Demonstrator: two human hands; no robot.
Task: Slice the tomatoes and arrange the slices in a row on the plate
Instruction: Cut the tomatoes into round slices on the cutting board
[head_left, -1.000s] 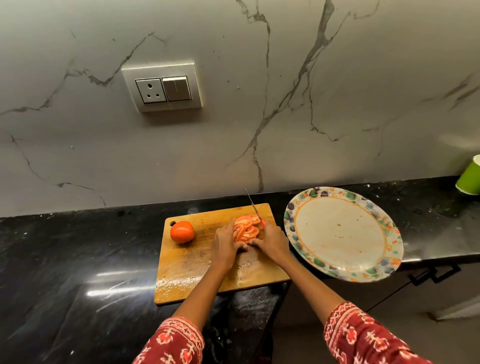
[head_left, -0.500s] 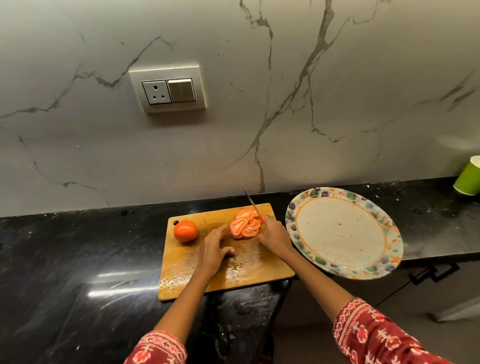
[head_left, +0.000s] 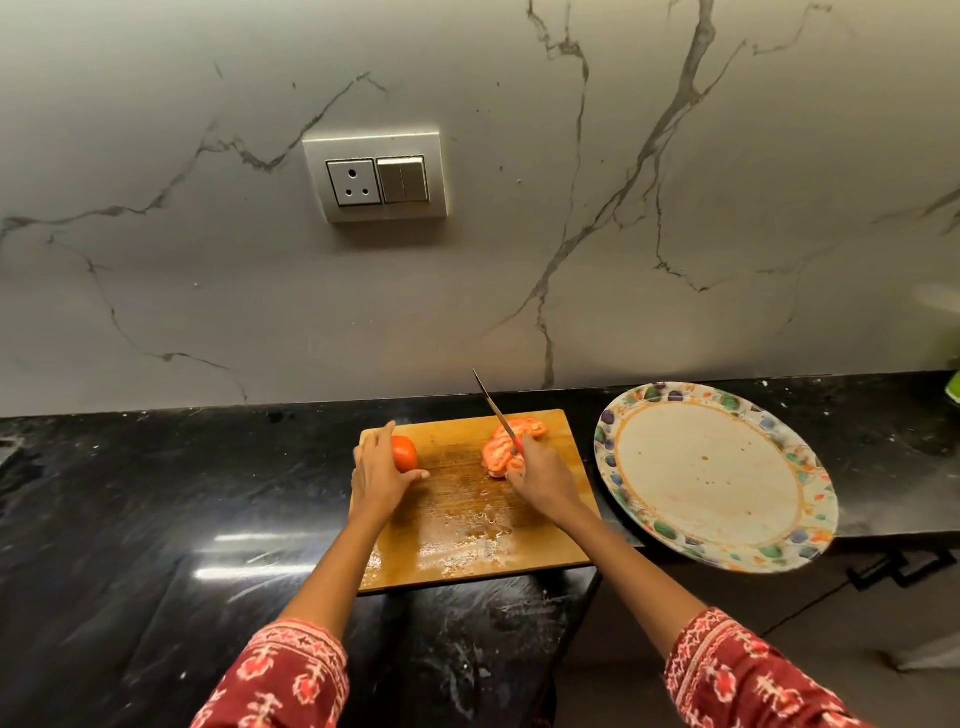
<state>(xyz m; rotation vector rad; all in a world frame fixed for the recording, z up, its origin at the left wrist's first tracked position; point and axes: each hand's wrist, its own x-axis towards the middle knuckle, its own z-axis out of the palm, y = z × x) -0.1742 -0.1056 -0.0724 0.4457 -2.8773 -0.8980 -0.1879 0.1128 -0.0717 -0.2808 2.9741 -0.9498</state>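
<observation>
— So, left to right: the left hand (head_left: 382, 475) cups the whole tomato (head_left: 404, 453) at the board's (head_left: 457, 519) left end. How will it handle?

— Round, smooth-skinned, probably slippery on that wet wood; hold its sides, fingertips tucked.

— And the slices (head_left: 506, 447)?

— Soft, floppy; lift by the edges. The right hand (head_left: 540, 475) grips the knife (head_left: 493, 408) beside them. The plate (head_left: 815, 499) holds none yet.

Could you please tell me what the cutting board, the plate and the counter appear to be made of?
Cutting board: wood, seemingly unvarnished, with visible grain, knife scoring and a wet patch. Plate: hard to tell, perhaps melamine or glazed ceramic; matte cream centre, printed colourful rim. Counter: polished black stone, probably granite, with pale veining and sharp light reflections.
</observation>
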